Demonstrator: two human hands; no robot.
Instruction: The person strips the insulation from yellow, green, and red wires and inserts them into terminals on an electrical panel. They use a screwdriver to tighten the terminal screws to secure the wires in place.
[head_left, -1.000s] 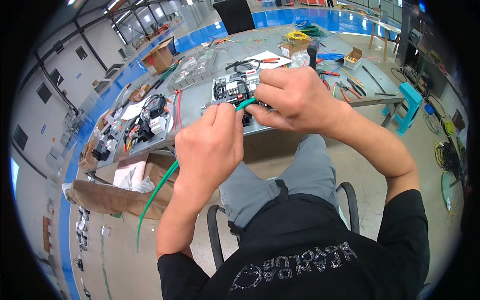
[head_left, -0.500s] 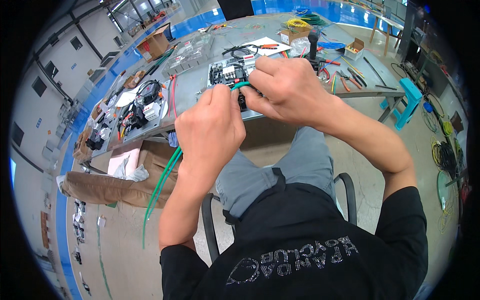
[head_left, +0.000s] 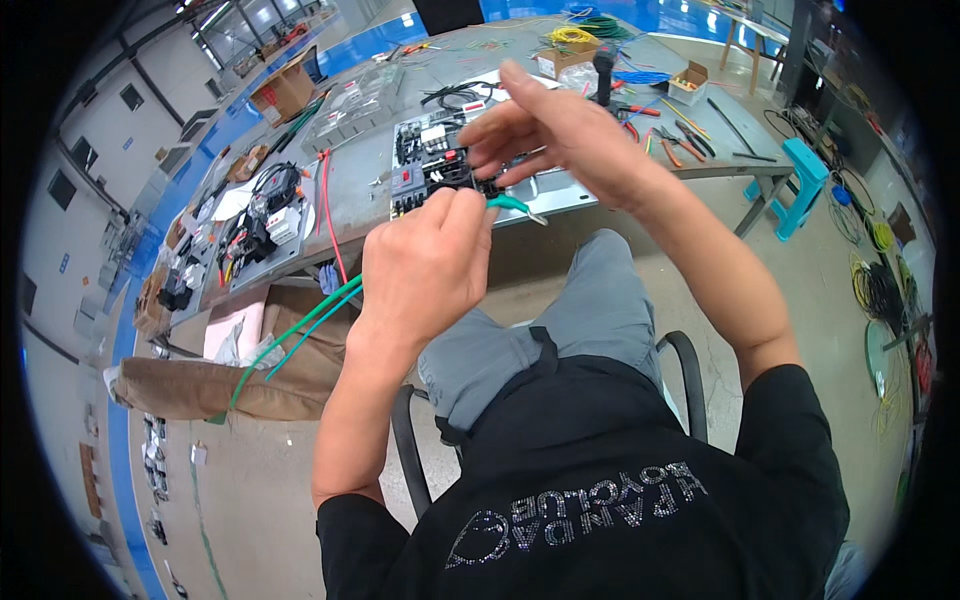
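My left hand [head_left: 428, 258] is closed around green wire [head_left: 512, 203], held in front of the table's near edge. A short end sticks out past the fingers to the right, with a silvery tip that could be a lug or bare strands. Two green lengths [head_left: 300, 328] trail from the same hand down to the left. My right hand [head_left: 570, 135] hovers just above and to the right of the wire end, fingers spread and nothing in them. Behind both hands lies a metal mounting plate [head_left: 565, 192] carrying a grey breaker [head_left: 408, 180] and several black components, partly hidden by the hands.
Pliers [head_left: 680, 148] and other hand tools lie at the table's right. Further back are a box of yellow wire [head_left: 570, 50] and a small open carton [head_left: 688, 82]. Another wired assembly [head_left: 265, 225] sits at the left, beside a person's brown-trousered leg [head_left: 230, 385].
My right hand has let go of the green wire, opened and risen slightly. The wire's short end now shows. My left hand keeps its hold, and the trailing lengths have swung left.
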